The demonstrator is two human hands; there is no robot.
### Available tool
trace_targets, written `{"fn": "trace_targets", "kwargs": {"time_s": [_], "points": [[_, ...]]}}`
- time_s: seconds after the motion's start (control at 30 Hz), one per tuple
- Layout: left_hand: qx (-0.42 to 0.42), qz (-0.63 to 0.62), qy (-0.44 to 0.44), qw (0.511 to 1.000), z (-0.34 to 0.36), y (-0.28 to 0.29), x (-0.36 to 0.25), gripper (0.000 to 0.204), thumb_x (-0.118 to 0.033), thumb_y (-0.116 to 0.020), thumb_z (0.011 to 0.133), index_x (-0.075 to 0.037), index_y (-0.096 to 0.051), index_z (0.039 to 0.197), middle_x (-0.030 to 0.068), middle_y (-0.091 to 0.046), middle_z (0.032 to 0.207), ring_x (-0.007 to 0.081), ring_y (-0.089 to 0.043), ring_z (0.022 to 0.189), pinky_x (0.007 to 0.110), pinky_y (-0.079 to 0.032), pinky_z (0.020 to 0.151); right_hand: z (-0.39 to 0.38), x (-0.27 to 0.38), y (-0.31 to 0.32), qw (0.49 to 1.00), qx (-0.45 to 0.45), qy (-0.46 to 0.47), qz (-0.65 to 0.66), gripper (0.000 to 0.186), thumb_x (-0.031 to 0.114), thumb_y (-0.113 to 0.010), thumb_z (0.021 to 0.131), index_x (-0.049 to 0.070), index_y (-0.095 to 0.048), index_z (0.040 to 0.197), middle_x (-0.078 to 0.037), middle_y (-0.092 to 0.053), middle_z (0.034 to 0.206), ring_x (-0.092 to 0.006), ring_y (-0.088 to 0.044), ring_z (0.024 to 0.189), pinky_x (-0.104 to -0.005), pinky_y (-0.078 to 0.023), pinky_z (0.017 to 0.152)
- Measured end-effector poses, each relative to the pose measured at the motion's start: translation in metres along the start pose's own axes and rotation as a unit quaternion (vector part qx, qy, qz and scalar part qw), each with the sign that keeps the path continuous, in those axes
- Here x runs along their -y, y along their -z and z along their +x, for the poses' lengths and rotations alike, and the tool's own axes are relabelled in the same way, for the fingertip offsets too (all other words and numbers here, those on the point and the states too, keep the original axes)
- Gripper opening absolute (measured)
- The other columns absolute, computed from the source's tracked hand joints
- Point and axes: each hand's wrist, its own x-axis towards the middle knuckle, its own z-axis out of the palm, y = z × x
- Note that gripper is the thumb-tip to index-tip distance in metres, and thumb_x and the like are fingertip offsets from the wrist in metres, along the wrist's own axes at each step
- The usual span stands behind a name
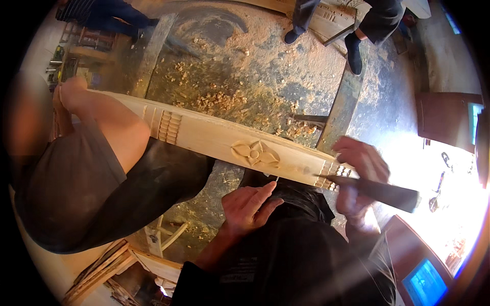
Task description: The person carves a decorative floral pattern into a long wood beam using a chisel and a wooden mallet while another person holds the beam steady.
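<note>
A pale carved board (199, 143) lies across the view, with a raised flower in its middle and beaded bands towards both ends. My right hand (360, 171) grips a dark tapered tool (385, 194), blurred, whose narrow tip reaches the beaded band at the right. Just below the board's near edge is my left hand (247, 206), index finger stretched out and thumb apart; a thin white item at its fingertip is too small to make out.
A co-worker's bare arm (117, 122) reaches the board's left end. Another person's legs and dark shoes (353, 53) are at the top, more legs (112, 20) at top left. Wood shavings (219, 99) cover the floor. Timber pieces (102, 262) lie lower left, beside a bright area at right.
</note>
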Motion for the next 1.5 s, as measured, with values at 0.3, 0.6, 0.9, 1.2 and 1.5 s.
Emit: {"fn": "trace_targets", "kwargs": {"time_s": [0.3, 0.6, 0.9, 1.2, 1.5], "points": [[-0.005, 0.042, -0.176, 0.983, 0.024, -0.025, -0.001, 0.06, -0.006, -0.094, 0.082, 0.003, -0.07, 0.136, 0.0068, -0.077, 0.085, 0.0185, -0.072, 0.062, 0.03, -0.053, 0.054, -0.039, -0.002, 0.02, 0.924, 0.043, -0.263, 0.275, 0.032, 0.025, -0.064, 0.102, -0.005, -0.077, 0.105, -0.014, -0.078, 0.081, -0.0196, -0.077, 0.074, -0.0326, -0.061, 0.069], [0.029, 0.05, -0.137, 0.989, 0.05, -0.062, 0.01, 0.056, 0.003, -0.086, 0.087, 0.009, -0.068, 0.139, 0.0039, -0.07, 0.077, 0.0162, -0.066, 0.058, 0.032, -0.05, 0.053, -0.036, -0.065, 0.001, 0.807, 0.212, -0.301, 0.462, 0.044, 0.03, -0.069, 0.103, -0.012, -0.076, 0.115, -0.02, -0.08, 0.091, -0.0248, -0.08, 0.082, -0.0356, -0.065, 0.073], [-0.041, 0.093, -0.111, 0.989, 0.053, -0.08, 0.01, 0.047, -0.002, -0.08, 0.093, 0.007, -0.071, 0.138, 0.0007, -0.066, 0.072, 0.0125, -0.06, 0.054, 0.03, -0.047, 0.051, -0.014, -0.075, 0.005, 0.769, 0.223, -0.39, 0.455, 0.048, 0.028, -0.061, 0.104, -0.018, -0.074, 0.113, -0.021, -0.077, 0.082, -0.0276, -0.077, 0.069, -0.0379, -0.066, 0.068], [-0.069, 0.15, -0.088, 0.982, 0.066, -0.083, 0.01, 0.048, -0.006, -0.077, 0.096, 0.006, -0.07, 0.142, -0.0005, -0.058, 0.067, 0.0135, -0.054, 0.05, 0.033, -0.041, 0.048, 0.003, -0.083, 0.008, 0.764, 0.24, -0.383, 0.46, 0.059, 0.036, -0.075, 0.094, -0.019, -0.075, 0.117, -0.024, -0.078, 0.09, -0.0317, -0.079, 0.075, -0.0398, -0.068, 0.073], [-0.07, 0.133, -0.065, 0.986, 0.065, -0.083, 0.01, 0.049, -0.003, -0.081, 0.092, 0.007, -0.071, 0.139, 0.0041, -0.068, 0.075, 0.0155, -0.064, 0.056, 0.031, -0.049, 0.053, 0.016, -0.087, 0.007, 0.752, 0.282, -0.38, 0.458, 0.055, 0.031, -0.074, 0.096, -0.019, -0.075, 0.118, -0.025, -0.079, 0.092, -0.0322, -0.08, 0.078, -0.0421, -0.069, 0.075]]}}
